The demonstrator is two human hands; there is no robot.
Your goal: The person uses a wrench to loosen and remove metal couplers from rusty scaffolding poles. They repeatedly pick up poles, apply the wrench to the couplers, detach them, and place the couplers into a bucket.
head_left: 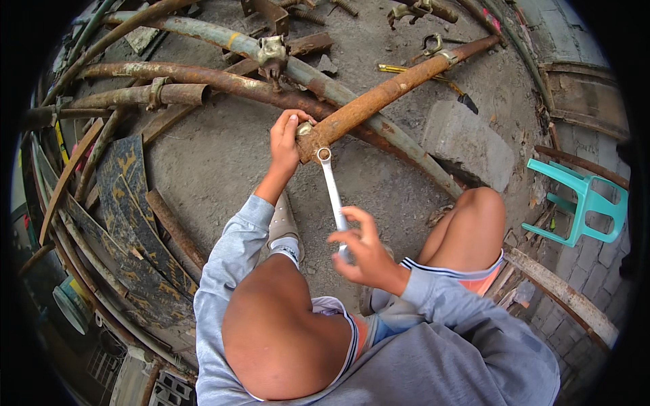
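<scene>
Rusty pipe (386, 93): straight, orange-brown, rough and scaly, crossing over long greyish pipe (318, 81). At near end of rusty pipe sits pipe clamp (309, 145), also rusted, with paler metal piece (305, 128) on it. Left hand (285, 141): fingers closed on this clamp. Ring wrench (332, 184), silvery and smooth, has ring around brown bolt (323, 155) at same pipe end. Right hand (371, 256): fingers bent around wrench's lower part, gripping, slightly blurred. Right of rusty pipe: pale concrete block (467, 145).
</scene>
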